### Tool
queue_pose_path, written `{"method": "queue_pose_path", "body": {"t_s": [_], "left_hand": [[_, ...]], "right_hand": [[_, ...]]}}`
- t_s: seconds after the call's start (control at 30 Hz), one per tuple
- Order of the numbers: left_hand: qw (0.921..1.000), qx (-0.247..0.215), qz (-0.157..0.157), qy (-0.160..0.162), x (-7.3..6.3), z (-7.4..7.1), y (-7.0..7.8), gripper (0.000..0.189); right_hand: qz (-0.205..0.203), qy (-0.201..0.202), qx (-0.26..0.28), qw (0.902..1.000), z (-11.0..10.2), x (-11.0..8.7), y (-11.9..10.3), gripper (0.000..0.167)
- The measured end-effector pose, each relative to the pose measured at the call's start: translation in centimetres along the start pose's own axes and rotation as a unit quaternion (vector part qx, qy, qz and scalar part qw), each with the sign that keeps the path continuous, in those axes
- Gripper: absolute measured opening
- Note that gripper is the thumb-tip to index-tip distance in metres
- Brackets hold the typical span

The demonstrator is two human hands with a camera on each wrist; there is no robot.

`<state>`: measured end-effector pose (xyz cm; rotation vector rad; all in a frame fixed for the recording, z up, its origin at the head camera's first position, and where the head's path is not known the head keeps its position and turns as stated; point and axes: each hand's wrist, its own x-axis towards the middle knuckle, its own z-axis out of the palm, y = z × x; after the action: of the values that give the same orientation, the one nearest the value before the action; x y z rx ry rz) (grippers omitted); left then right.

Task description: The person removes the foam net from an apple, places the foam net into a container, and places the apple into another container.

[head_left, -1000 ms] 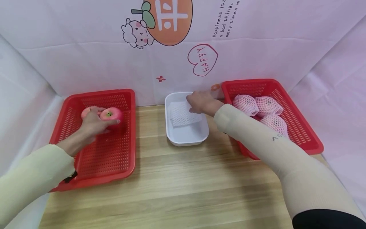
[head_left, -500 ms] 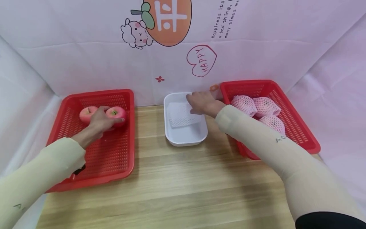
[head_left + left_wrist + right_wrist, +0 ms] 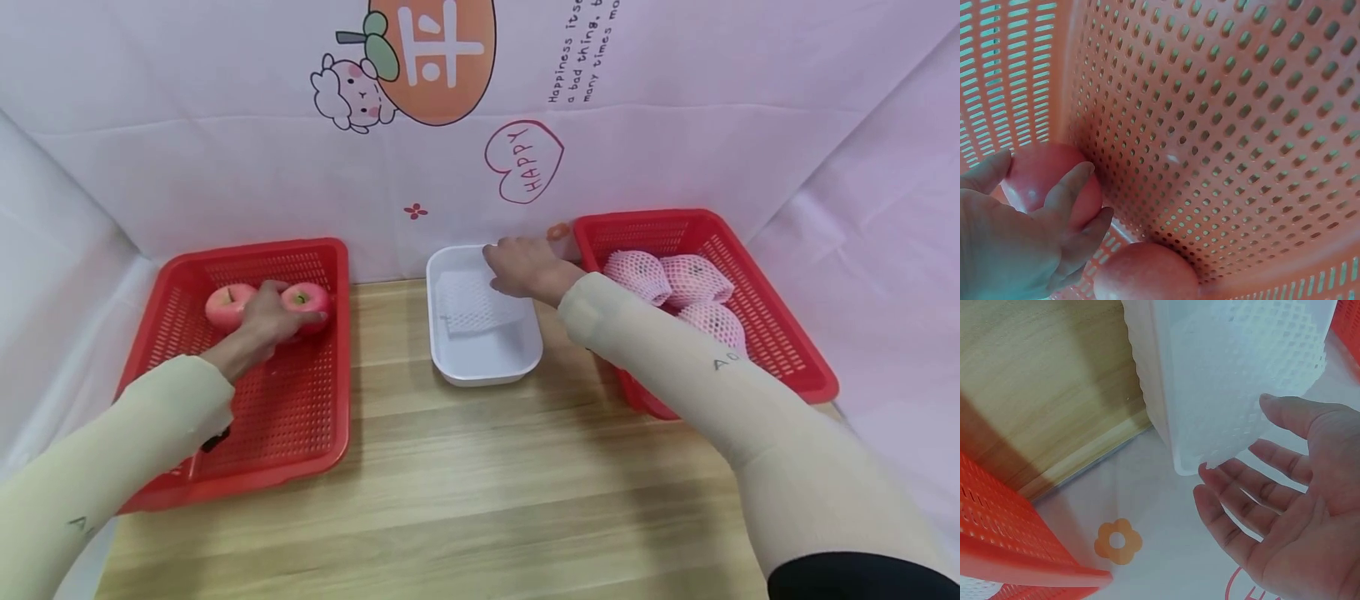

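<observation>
In the left red basket (image 3: 341, 367), my left hand (image 3: 267, 315) grips a pink-red apple (image 3: 306, 298), with thumb and fingers around its sides in the left wrist view. A second apple (image 3: 228, 307) lies just left of that hand. My right hand (image 3: 527, 268) is over the back right corner of a white tray (image 3: 487, 367). White foam fruit netting (image 3: 480, 308) lies flat inside the tray. In the right wrist view the right hand's fingers (image 3: 1244, 497) are loosely bent and spread, fingertips right at the netting's edge, thumb apart from them.
On the right stands another red basket (image 3: 780, 333) with several apples in pink foam nets (image 3: 697, 279). A printed white cloth (image 3: 225, 167) hangs behind, close to the tray and baskets. Wooden tabletop (image 3: 450, 483) extends in front.
My left hand has shifted right with the apple, bringing it closer to the basket's right wall. The other apple now shows more fully. My right hand has stayed over the tray.
</observation>
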<state>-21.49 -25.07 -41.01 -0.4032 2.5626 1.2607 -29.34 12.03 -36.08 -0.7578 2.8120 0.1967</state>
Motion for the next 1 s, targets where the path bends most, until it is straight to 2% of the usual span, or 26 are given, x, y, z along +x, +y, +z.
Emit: {"method": "queue_pose_path", "body": {"t_s": [0.23,0.5,0.63,0.8,1.0], "left_hand": [[0.9999,0.006,-0.007,-0.014,0.5,0.2,0.2,0.088],[0.9976,0.043,-0.027,-0.048,1.1,-0.2,0.6,0.098],[0.9972,0.045,-0.018,-0.057,1.1,-0.3,0.4,0.1],[0.9977,0.051,0.001,-0.044,0.9,-0.4,0.4,0.106],[0.9969,0.073,0.025,-0.018,0.7,-0.4,0.3,0.103]], "right_hand": [[0.012,-0.008,-0.004,0.9999,-0.1,0.3,0.3,0.054],[0.016,0.033,-0.055,0.9978,0.0,0.5,0.5,0.046],[0.021,0.021,-0.042,0.9987,0.0,0.8,0.6,0.046],[0.029,-0.007,0.0,0.9996,-0.4,0.8,0.6,0.061],[0.023,-0.036,0.022,0.9988,-0.8,0.5,0.2,0.077]]}}
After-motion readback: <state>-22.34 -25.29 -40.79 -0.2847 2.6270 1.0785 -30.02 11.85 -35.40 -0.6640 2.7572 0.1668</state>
